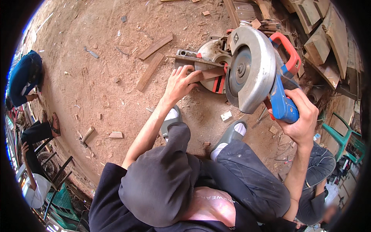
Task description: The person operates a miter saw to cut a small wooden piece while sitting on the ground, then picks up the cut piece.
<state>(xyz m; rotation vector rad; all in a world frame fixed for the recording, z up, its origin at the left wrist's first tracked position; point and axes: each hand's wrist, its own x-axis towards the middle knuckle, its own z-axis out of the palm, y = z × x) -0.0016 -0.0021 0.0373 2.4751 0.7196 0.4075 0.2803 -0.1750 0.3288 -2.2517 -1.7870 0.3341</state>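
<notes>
In front of me stands a miter saw (266,69) with a grey metal blade guard, a round blade and a red carrying handle. My right hand (299,118) is closed round its blue grip (283,102). A short brown wood piece (210,74) lies on the saw's base, against the metal fence (193,58). My left hand (181,83) holds its left end, with the fingers over the top and the thumb along the near side. The wood's right end reaches toward the blade guard, which hides where the blade meets it.
Two wood strips (150,71) lie on the dirt left of the saw. A hammer (87,136) rests farther left, among offcuts. Stacked timber (324,42) fills the far right. Other people (29,77) are at the left and lower right, near green chairs (342,135).
</notes>
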